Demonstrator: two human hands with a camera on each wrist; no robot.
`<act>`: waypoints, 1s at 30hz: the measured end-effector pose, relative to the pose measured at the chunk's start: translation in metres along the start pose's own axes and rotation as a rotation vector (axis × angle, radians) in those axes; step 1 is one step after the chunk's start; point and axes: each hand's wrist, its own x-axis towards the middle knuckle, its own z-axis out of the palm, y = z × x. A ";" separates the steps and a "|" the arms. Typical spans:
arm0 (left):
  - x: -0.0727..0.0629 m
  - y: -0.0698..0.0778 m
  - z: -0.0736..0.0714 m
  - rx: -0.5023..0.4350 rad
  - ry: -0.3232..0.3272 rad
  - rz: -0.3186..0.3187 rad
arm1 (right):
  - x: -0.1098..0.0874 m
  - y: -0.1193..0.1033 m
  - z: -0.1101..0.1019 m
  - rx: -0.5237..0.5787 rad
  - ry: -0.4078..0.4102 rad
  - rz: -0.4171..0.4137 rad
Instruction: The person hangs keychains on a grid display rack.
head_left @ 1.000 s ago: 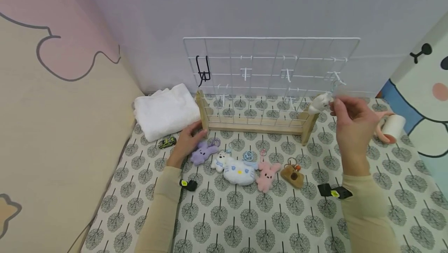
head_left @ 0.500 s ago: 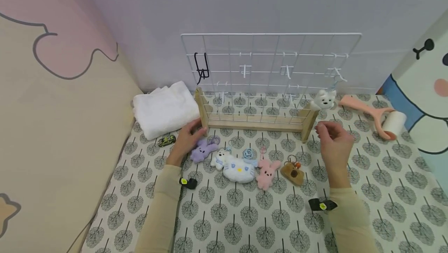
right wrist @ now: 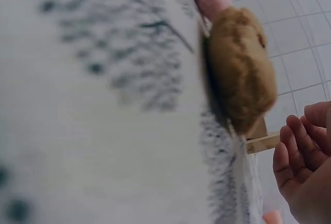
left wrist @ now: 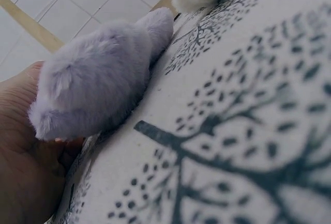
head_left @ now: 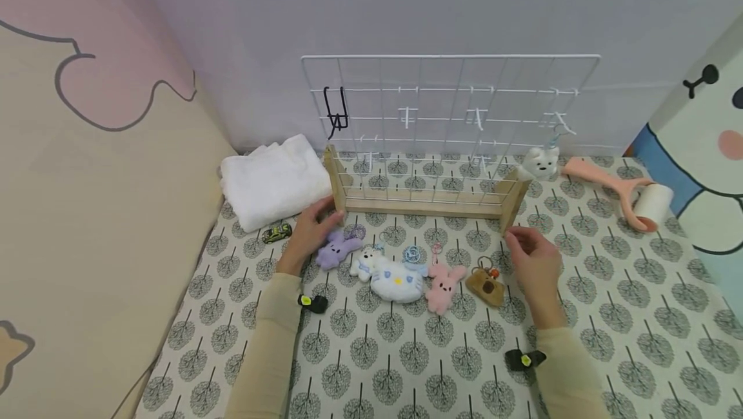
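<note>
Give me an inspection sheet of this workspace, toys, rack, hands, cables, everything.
Surface: white cloth with printed trees.
Job's things: white bear hangs on the right end of the wire rack; purple bunny, small white toy, white cat, pink bunny and brown toy lie in front.
Clutter: towel and toy car left, lint roller right.
Hands: left hand at the left foot, grip unclear; right hand near the right foot, fingers loosely curled.
Cables: nothing certain; thin dark line at lower left unclear.
Surroundings: pale sheet behind, cartoon panels both sides.
</note>
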 end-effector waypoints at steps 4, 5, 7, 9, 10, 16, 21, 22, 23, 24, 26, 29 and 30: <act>0.001 -0.001 0.000 0.006 -0.001 0.014 | -0.008 0.005 0.002 0.000 -0.034 0.000; 0.001 -0.001 0.000 0.007 0.001 0.014 | -0.009 0.006 0.003 0.003 -0.042 -0.005; 0.000 -0.001 0.000 0.002 0.004 0.014 | -0.012 0.008 0.004 0.008 -0.061 -0.014; 0.000 -0.001 -0.001 -0.002 0.007 0.014 | -0.015 0.011 0.005 0.014 -0.080 -0.025; 0.000 -0.001 0.000 -0.005 0.005 0.014 | -0.017 0.012 0.005 0.016 -0.088 -0.025; -0.001 -0.001 0.000 -0.020 0.002 -0.004 | -0.023 0.020 0.009 0.071 -0.115 -0.021; -0.001 0.000 0.000 -0.020 -0.003 -0.005 | -0.025 0.025 0.012 0.055 -0.132 -0.034; -0.001 0.000 0.000 -0.019 -0.004 0.000 | -0.026 0.025 0.012 0.042 -0.137 -0.034; -0.001 0.000 0.000 -0.018 -0.004 0.003 | -0.026 0.026 0.012 0.031 -0.142 -0.034; 0.000 0.000 0.000 -0.014 -0.003 0.008 | -0.026 0.026 0.012 0.022 -0.149 -0.034; 0.000 0.000 0.000 -0.006 -0.001 0.017 | -0.027 0.026 0.011 0.000 -0.165 -0.035; 0.001 0.000 0.000 0.004 0.004 0.022 | -0.028 0.025 0.008 -0.024 -0.190 -0.051; 0.001 0.000 0.000 0.005 0.005 0.023 | -0.028 0.025 0.008 -0.033 -0.196 -0.058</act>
